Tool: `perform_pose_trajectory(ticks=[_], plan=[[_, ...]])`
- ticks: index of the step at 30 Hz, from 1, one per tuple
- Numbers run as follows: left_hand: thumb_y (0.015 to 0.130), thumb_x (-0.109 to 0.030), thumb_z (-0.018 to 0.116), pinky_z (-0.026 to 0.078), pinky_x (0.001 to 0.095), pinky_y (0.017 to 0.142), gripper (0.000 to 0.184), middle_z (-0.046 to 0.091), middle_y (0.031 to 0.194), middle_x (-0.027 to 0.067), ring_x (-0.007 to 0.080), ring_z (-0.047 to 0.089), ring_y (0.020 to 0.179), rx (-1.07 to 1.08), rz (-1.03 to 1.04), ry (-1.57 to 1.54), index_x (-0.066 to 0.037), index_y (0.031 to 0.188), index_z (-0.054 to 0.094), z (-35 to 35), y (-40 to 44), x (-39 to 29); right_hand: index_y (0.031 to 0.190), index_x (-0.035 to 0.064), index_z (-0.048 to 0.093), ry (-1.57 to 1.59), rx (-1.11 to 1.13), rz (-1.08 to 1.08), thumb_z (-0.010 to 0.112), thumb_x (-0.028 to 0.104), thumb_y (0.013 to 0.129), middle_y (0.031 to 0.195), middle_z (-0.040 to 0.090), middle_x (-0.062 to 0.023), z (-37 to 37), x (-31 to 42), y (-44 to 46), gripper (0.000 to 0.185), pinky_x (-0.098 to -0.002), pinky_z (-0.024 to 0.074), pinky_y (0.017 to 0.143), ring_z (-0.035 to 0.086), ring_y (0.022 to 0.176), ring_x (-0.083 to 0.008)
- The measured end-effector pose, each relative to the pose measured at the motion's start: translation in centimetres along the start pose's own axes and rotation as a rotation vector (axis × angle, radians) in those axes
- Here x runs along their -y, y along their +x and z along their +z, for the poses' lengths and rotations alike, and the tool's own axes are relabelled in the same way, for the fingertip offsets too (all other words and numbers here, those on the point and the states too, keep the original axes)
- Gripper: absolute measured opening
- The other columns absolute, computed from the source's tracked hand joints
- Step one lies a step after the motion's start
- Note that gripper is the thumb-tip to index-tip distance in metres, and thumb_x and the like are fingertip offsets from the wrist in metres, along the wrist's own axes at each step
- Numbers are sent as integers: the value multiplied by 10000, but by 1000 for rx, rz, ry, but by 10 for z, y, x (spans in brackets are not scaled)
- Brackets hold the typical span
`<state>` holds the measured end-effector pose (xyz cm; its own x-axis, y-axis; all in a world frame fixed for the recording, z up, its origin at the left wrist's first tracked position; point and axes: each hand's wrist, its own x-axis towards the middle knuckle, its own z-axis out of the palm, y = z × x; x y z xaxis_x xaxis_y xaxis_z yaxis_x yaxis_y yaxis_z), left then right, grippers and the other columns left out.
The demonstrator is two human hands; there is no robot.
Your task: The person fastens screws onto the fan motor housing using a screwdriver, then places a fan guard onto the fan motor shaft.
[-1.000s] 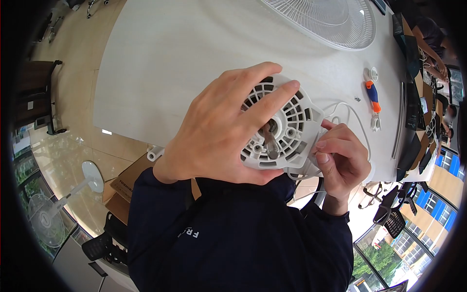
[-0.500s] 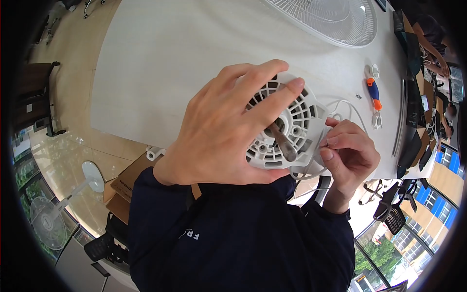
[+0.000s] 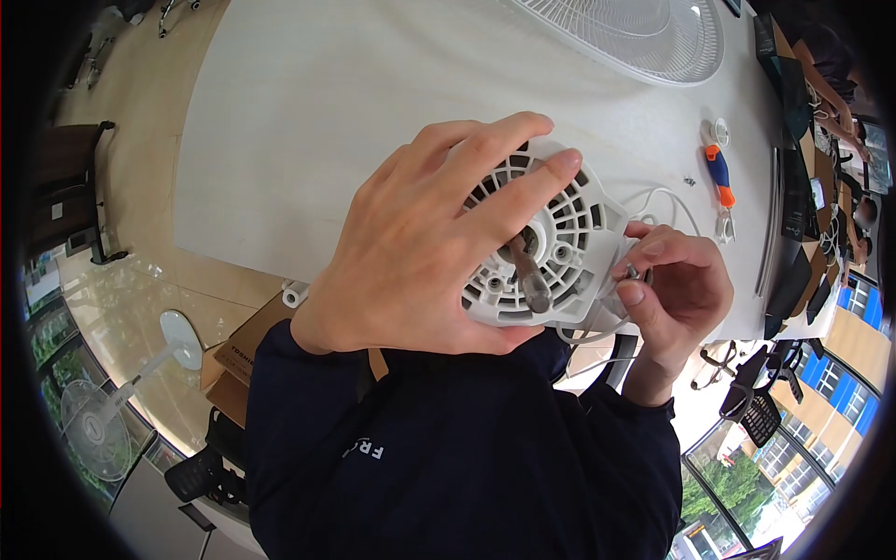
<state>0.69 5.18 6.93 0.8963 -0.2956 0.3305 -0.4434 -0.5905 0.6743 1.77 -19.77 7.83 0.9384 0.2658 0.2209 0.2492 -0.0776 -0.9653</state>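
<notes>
My left hand [image 3: 411,233] is wrapped over a white fan motor housing [image 3: 590,207], fingers across its slotted face. The housing is tilted toward me, and a metal shaft [image 3: 532,280] sticks out of its centre. At the housing's right edge, my right hand [image 3: 691,285] is closed in a pinch. A small metal screw [image 3: 634,273] shows between its thumb and index fingertip. A white cable [image 3: 665,192] loops on the table behind that hand.
On the white table [image 3: 280,140] are a fan grille [image 3: 644,42], a blue-orange screwdriver [image 3: 718,175] and several tiny screws [image 3: 689,181]. A cardboard box [image 3: 224,359] and a standing fan [image 3: 93,427] are at lower left. Another person's arm [image 3: 826,84] shows at far right.
The housing and my left hand have shifted slightly left, and the shaft's tip with them. In my right fingertips the screw has turned and shows more clearly.
</notes>
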Motion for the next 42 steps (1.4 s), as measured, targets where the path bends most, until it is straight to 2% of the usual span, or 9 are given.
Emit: perform_pose_trajectory(ticks=[7,20,22,23,28,31,38,40,42], plan=[[404,-294,902,554,450,891,1054,549,1431,106,347,600,1119,-5,-28,29,-184,1410,608,1,-3,-3,920,0,756,-29,53,-94,822,-38,737,829,755,-125,-7,-7,3,198,-495,530,981,726,822,-231],[417,-284,908,554,444,887,1039,548,1428,89,335,591,1122,-22,-30,28,-193,1408,609,3,-3,-2,909,20,769,-115,39,-67,836,-8,717,862,739,-92,-2,4,13,205,-481,533,981,704,829,-215],[403,-276,919,550,447,888,1058,540,1436,85,333,589,1124,-16,-30,29,-197,1410,606,3,-2,-2,909,38,777,-423,222,-163,842,-10,683,859,732,-82,0,20,22,240,-487,528,976,698,813,-221],[403,-276,919,550,447,888,1058,540,1436,85,333,589,1124,-18,-30,29,-197,1410,606,3,-3,-2,909,38,777,-424,223,-164,842,-10,683,859,732,-82,3,26,27,240,-487,528,976,698,813,-221],[417,-287,936,547,451,891,1048,535,1421,83,334,585,1132,-23,-23,30,-193,1406,603,3,-3,-3,907,44,770,-682,366,-154,835,-41,681,864,695,-70,19,45,42,250,-334,553,718,689,764,-230],[432,-295,940,544,452,893,1039,538,1408,83,336,586,1131,-40,-13,9,-187,1407,598,5,-2,-1,903,25,758,-677,384,-154,830,-55,685,882,679,-76,22,48,44,243,-310,533,626,686,749,-224],[446,-293,933,541,449,898,1025,537,1404,91,339,583,1136,-34,-4,17,-174,1406,593,5,-2,-1,910,19,745,-739,418,-149,828,-45,703,896,667,-79,26,53,46,232,-328,550,626,685,734,-227],[450,-286,929,540,450,901,1014,537,1403,92,340,580,1139,-34,-3,15,-169,1400,596,4,-2,-1,935,-5,763,-739,417,-119,728,-133,587,896,663,-87,28,54,46,372,-280,524,620,662,725,-163],[455,-286,927,539,451,902,1008,536,1404,92,340,580,1140,-33,-3,13,-171,1400,595,4,-2,0,938,-6,762,-736,418,-130,736,-130,591,900,664,-88,27,53,46,370,-276,524,619,661,724,-162]])
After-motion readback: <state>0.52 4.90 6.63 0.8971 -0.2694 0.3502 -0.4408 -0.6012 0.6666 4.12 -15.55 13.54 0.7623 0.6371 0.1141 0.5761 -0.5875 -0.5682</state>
